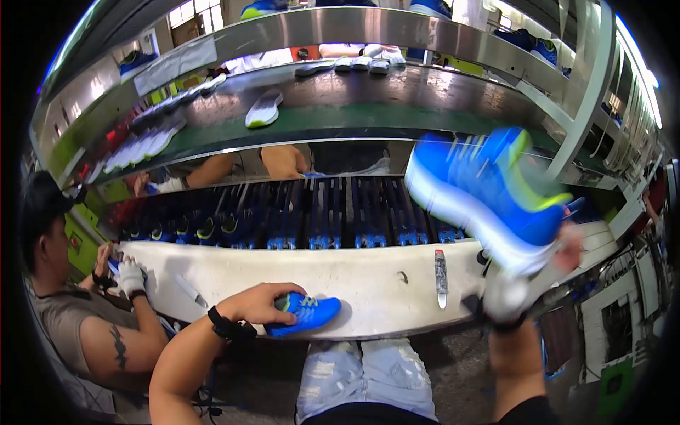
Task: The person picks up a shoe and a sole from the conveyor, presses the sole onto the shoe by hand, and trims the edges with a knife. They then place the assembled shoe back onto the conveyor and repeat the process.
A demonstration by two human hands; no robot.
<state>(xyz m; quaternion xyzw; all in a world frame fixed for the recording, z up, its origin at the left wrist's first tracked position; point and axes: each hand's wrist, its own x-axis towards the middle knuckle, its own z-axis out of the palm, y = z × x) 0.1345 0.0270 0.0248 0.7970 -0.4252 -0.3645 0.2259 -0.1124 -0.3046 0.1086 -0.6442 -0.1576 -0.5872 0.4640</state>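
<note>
Left hand (261, 303) curled round blue shoe (316, 313), right hand (511, 291) (partly gloved) gripping white-soled shoe (482, 195)

A white bench (361, 283) carries a blue shoe (315, 314) near, a slim tool (440, 278) right. Soles (264, 110) lie on the far belt (340, 119).

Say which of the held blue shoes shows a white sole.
The raised shoe in the right hand: its white sole shows, while the lower shoe in the left hand shows none.
</note>
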